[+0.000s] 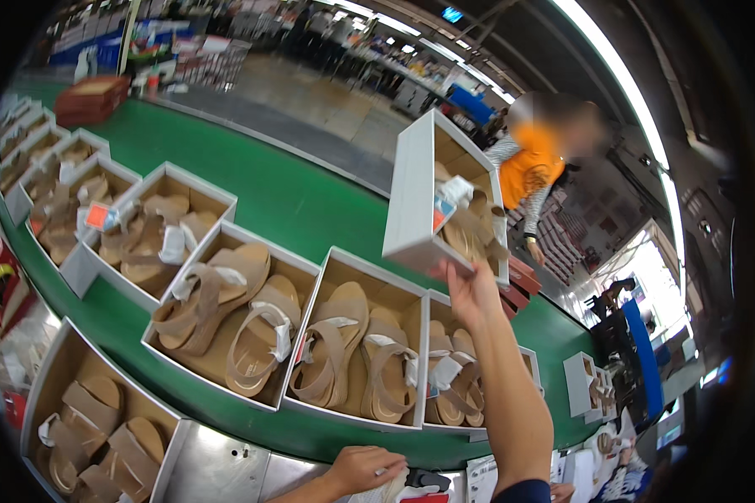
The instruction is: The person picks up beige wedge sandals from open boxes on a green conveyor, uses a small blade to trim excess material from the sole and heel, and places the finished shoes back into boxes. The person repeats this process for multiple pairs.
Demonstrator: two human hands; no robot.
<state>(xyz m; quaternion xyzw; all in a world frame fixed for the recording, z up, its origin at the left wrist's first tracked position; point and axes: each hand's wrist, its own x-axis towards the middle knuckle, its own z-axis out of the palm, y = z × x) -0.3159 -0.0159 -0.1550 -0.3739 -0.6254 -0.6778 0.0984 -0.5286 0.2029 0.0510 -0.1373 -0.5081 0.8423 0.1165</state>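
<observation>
My right hand (pixel 470 293) grips the lower edge of a white shoebox (pixel 411 189) and holds it up, tilted, above the green conveyor. Inside this lidless box lie tan sandals (pixel 470 226) with white tissue and an orange-and-blue tag. At the lower middle, my left hand (pixel 365 469) hovers over the bench edge beside white tissue-like material, fingers curled and close together; whatever they may hold is hidden. Just beyond it stands an open box (pixel 356 335) with a pair of tan sandals, and another such box (pixel 235 314) is to its left.
More open sandal boxes line the green conveyor (pixel 268 201) toward the far left. One box (pixel 101 419) rests near left by the metal bench (pixel 218 465). Reddish-brown boxes (pixel 92 96) are stacked far left. A person in orange (pixel 533 172) stands across the conveyor. Another hand (pixel 562 492) shows lower right.
</observation>
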